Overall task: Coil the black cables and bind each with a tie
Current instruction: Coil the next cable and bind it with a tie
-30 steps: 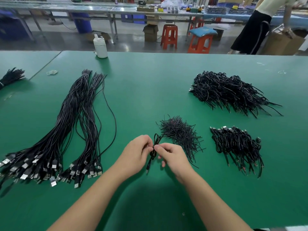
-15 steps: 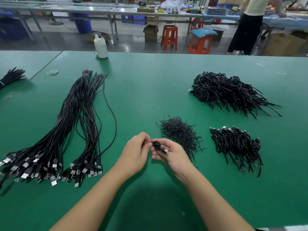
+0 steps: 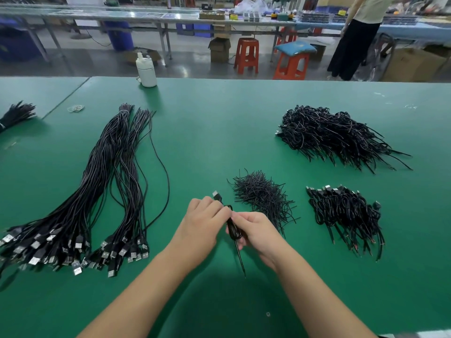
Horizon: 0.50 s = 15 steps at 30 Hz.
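A coiled black cable [image 3: 233, 231] is held between both hands above the green table [image 3: 219, 132]. My left hand [image 3: 202, 223] pinches its upper part, and the USB plug [image 3: 216, 195] sticks up past the fingers. My right hand [image 3: 256, 231] grips the coil's lower part, with the loose end hanging down. Just beyond the hands lies a pile of black ties [image 3: 262, 193]. Long uncoiled cables [image 3: 97, 191] lie in bundles at the left. Bound coils are heaped at the right [image 3: 346, 211] and the far right [image 3: 334, 135].
A white bottle [image 3: 146, 70] stands at the table's far edge. Rubber bands [image 3: 76, 108] and another black bundle [image 3: 17, 114] lie at the far left. Beyond the table are red stools [image 3: 246, 54], boxes and a standing person [image 3: 358, 35].
The coil has turned upright between my hands. Its plug now points up past my left fingers and the free end hangs below my right hand. The person in the background has moved left.
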Each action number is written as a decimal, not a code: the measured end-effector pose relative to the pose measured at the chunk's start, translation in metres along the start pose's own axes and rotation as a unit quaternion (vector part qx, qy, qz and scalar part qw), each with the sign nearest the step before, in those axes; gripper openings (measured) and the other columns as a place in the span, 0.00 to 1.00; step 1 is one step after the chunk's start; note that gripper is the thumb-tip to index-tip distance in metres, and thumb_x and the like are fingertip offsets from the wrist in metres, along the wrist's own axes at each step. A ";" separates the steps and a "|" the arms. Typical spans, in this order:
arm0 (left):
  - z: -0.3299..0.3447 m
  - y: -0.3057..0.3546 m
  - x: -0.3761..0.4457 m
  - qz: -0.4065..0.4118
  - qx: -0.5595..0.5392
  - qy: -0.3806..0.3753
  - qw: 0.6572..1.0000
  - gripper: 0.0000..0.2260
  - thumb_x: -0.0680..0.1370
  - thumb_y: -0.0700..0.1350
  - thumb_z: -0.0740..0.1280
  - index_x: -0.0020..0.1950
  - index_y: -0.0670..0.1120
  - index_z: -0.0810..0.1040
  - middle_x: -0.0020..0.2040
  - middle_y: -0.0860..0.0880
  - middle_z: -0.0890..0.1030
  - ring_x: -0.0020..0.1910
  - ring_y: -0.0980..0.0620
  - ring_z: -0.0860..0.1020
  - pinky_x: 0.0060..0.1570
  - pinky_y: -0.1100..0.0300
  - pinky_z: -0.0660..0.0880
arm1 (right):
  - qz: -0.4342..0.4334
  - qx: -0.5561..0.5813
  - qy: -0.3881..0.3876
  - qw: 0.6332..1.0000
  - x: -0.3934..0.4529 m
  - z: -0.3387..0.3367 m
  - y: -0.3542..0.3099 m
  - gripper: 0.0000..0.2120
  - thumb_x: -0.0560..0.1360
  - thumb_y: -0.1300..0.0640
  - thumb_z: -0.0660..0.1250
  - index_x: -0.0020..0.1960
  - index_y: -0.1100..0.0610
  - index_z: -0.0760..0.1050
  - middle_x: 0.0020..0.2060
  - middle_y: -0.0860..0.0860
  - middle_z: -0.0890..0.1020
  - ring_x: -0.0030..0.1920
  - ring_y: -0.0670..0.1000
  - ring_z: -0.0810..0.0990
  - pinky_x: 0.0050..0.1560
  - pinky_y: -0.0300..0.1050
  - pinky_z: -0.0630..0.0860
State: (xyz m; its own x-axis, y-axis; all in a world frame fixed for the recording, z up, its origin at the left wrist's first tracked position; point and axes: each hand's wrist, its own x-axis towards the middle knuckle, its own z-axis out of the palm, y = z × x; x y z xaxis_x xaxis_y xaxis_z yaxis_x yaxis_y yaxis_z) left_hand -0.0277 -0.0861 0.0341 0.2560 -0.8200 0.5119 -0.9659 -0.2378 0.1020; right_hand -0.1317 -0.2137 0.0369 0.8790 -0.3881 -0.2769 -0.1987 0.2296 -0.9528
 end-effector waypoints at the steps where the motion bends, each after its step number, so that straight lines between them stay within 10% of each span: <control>1: 0.002 0.000 -0.002 0.019 0.005 0.014 1.000 0.10 0.72 0.36 0.59 0.47 0.46 0.77 0.42 0.51 0.76 0.43 0.47 0.71 0.44 0.54 0.67 | 0.014 0.008 -0.009 1.000 0.000 -0.001 -0.001 0.14 0.82 0.58 0.62 0.40 0.60 0.79 0.30 0.52 0.80 0.22 0.47 0.69 0.24 0.39 0.69; 8: 0.008 -0.002 -0.004 0.038 0.019 0.092 0.995 0.12 0.71 0.33 0.63 0.49 0.46 0.79 0.46 0.47 0.77 0.45 0.46 0.73 0.46 0.54 0.67 | 0.027 0.068 -0.039 0.997 0.000 -0.008 0.001 0.12 0.81 0.59 0.62 0.43 0.61 0.80 0.33 0.55 0.80 0.26 0.46 0.72 0.27 0.38 0.73; 12: -0.001 0.013 0.001 -0.188 -0.161 0.109 0.963 0.02 0.77 0.44 0.69 0.44 0.50 0.80 0.43 0.53 0.77 0.43 0.55 0.73 0.46 0.61 0.68 | -0.079 0.044 0.020 0.996 0.003 -0.004 0.007 0.10 0.81 0.62 0.62 0.48 0.59 0.82 0.36 0.51 0.82 0.35 0.44 0.78 0.39 0.39 0.79; 15: -0.003 0.023 0.010 -0.399 -0.342 0.043 0.850 0.08 0.77 0.49 0.71 0.38 0.51 0.80 0.32 0.56 0.75 0.31 0.59 0.68 0.34 0.65 0.65 | -0.147 -0.052 0.074 0.985 0.004 -0.004 0.005 0.10 0.80 0.64 0.64 0.49 0.55 0.83 0.37 0.43 0.84 0.37 0.39 0.79 0.43 0.32 0.75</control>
State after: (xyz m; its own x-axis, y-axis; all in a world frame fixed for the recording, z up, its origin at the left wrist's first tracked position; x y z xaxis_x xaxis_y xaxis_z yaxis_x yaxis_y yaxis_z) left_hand -0.0471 -0.0983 0.0442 0.8646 -0.4917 0.1034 -0.2892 -0.3187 0.9026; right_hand -0.1310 -0.2171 0.0305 0.8343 -0.5513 0.0042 0.0045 -0.0008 -1.0000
